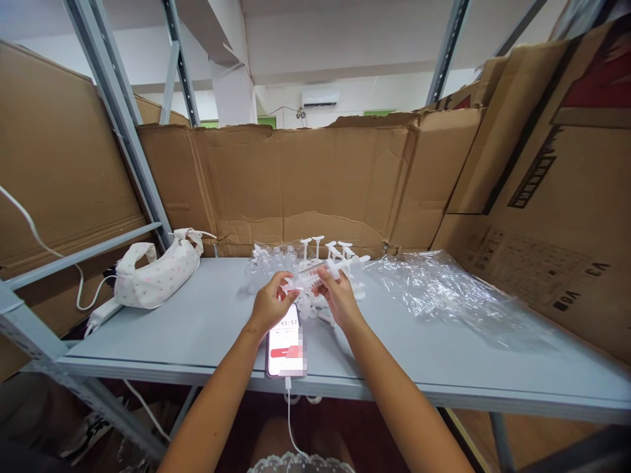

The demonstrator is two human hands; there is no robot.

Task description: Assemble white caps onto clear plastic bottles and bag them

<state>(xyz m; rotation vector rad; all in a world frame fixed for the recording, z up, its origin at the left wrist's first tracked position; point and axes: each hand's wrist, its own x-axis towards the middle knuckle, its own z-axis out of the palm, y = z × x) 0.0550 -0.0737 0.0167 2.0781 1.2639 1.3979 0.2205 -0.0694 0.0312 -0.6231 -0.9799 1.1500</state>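
Note:
A clear plastic syringe (310, 276) is held sideways over the middle of the table, its white plunger end pointing right. The fingers of my left hand (272, 303) close on its left end. My right hand (338, 295) grips the barrel near the plunger side. Behind and under the hands lie several white plungers (331, 248) and small white parts (308, 307). Clear plastic pieces (266, 259) are heaped just behind my left hand. Below my hands a phone (284, 348) lies on the table with its screen lit.
Crumpled clear plastic bags (444, 289) spread over the right side of the grey table (207, 328). A white patterned pouch (160, 276) and a power strip (102, 314) are at the left. Cardboard walls (315, 177) and metal posts enclose the table. A cable hangs from the phone.

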